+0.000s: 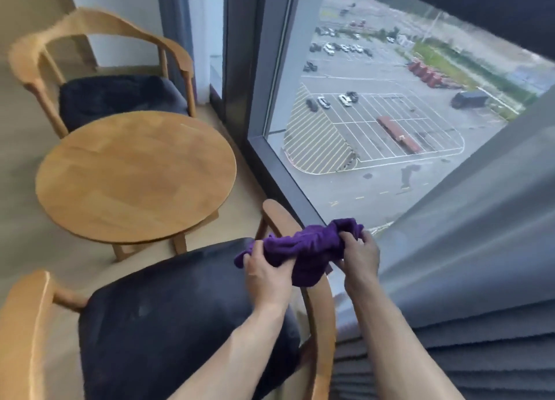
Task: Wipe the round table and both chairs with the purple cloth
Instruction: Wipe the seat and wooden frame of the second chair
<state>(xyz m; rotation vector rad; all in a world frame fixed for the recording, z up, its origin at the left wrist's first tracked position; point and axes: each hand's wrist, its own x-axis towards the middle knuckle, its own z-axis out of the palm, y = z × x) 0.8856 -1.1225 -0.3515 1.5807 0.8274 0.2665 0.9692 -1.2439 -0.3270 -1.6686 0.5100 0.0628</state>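
Over the near chair's dark seat and its window-side wooden arm, the left hand and right hand both grip the bunched purple cloth, fingers closed into its folds. Beyond stands the round surface, bare wood. Farthest, the second chair faces it beside the window.

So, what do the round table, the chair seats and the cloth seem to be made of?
Round table: light wood with a smooth satin finish; joined planks and grain show. Near chair seat and far chair seat: dark padded fabric, possibly velvet, matte and slightly fuzzy. Purple cloth: soft, probably microfibre, bunched in folds between both hands.
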